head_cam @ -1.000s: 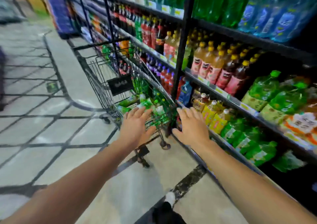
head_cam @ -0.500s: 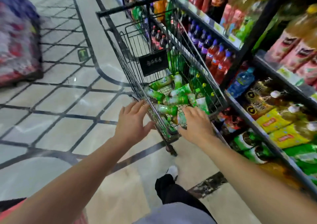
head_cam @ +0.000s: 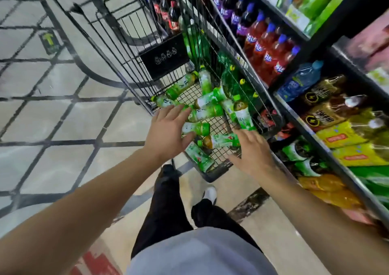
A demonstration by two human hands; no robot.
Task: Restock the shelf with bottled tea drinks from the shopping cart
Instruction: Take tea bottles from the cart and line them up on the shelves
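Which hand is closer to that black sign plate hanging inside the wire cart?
Left. The left hand is just below the black sign plate; the right hand sits lower, toward the shelf side.

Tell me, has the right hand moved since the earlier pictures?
Yes. The right hand has gone from beside the shelf to over the cart and its bottles.

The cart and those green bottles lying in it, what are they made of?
The shopping cart looks like metal wire with a dark coating: thin straight rods crossing in a grid you can see through. The green tea bottles look like clear plastic with glossy printed labels, since liquid shows through near the necks and the wraps catch the light. Motion blur makes the finishes hard to tell.
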